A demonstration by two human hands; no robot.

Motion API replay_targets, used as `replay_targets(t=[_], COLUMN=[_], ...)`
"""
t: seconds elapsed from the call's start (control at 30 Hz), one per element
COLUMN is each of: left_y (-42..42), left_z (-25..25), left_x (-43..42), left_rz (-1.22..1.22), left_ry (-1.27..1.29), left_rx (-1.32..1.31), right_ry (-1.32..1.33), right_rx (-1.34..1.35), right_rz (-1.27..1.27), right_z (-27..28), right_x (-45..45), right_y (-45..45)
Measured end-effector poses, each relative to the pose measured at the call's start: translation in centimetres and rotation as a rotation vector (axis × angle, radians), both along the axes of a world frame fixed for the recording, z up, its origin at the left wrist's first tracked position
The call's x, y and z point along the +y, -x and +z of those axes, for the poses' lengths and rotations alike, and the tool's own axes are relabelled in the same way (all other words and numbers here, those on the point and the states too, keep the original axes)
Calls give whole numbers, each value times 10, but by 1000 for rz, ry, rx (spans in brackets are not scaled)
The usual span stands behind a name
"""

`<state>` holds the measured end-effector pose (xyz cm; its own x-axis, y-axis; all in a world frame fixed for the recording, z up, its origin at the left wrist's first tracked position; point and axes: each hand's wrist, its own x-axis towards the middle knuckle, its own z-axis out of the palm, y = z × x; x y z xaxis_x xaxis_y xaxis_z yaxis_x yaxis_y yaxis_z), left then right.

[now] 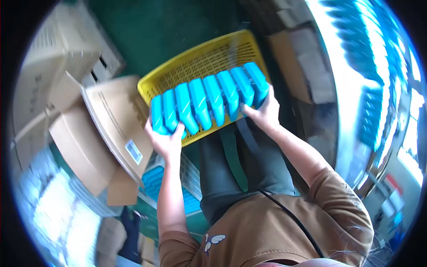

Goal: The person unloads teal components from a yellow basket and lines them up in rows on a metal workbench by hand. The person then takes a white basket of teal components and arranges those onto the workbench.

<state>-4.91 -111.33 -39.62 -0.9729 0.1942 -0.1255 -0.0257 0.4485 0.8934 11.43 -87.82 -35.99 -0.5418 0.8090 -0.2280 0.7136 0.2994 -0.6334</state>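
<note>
A row of several bright blue plastic cases point(209, 101), standing side by side, is pressed together between my two hands. My left hand point(165, 141) grips the left end of the row, its thumb on the near side. At the other end, my right hand point(267, 112) closes on the last case with its thumb in front. Behind and below the row is a yellow perforated plastic basket point(195, 50). The cases hide much of its inside, and I cannot tell whether they touch its bottom.
An open cardboard box point(118, 118) stands left of the basket, with larger cartons point(42, 84) beyond. Below it, blue pieces point(191, 202) lie in a clear crate. More blue stacks point(371, 115) line the bright right side. Cardboard point(289, 66) stands right of the basket.
</note>
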Motion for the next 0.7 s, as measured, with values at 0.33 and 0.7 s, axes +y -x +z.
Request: replay_targets(t=[0.33, 0.7], left_y=[-59, -274], left_z=[247, 258], left_x=[32, 334], left_rz=[-160, -816], left_ry=[40, -39], left_rx=[305, 374], right_ry=[-131, -318], right_rx=[304, 619], right_rz=[-171, -791], right_z=[222, 182], right_x=[5, 111], right_y=[-102, -406])
